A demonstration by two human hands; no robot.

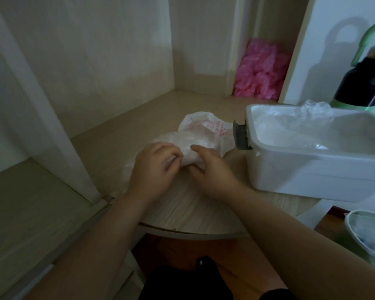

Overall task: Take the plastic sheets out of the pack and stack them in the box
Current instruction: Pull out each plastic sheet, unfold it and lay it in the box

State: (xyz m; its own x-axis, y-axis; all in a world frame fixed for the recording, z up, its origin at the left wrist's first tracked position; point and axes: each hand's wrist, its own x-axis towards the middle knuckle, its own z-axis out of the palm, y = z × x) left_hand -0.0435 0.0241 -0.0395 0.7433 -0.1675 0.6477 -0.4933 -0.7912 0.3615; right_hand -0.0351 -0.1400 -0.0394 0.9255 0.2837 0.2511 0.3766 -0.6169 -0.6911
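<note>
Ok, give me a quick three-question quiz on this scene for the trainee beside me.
1. True or false: the white rectangular plastic box already holds some clear plastic sheets.
2. Where does the crinkled translucent plastic pack with red print lie? A: on the tabletop, left of the box. B: inside the box. C: on the floor.
3. Which one object do the left hand and the right hand both hold?

Key: 1 true. 2 A. 3 the pack.
</note>
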